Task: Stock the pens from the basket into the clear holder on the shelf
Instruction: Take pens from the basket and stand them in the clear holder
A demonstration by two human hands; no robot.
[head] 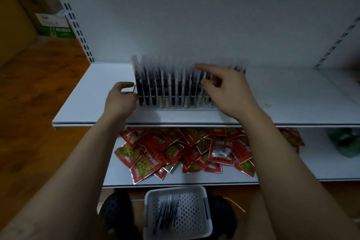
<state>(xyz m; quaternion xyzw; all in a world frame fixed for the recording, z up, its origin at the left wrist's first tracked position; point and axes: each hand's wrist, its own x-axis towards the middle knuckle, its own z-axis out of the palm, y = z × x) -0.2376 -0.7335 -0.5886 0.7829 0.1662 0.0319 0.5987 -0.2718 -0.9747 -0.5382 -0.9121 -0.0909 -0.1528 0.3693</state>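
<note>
left hand grips the clear holder; right hand hovers loose-fingered, empty, over the pens.

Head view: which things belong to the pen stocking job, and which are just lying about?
Job: clear holder, pens standing in it, basket, loose pens in basket, left hand gripping holder's end, right hand at pen tops.
Lying about: red packets, blurred green package on lower shelf, green-and-white box at left.
</note>
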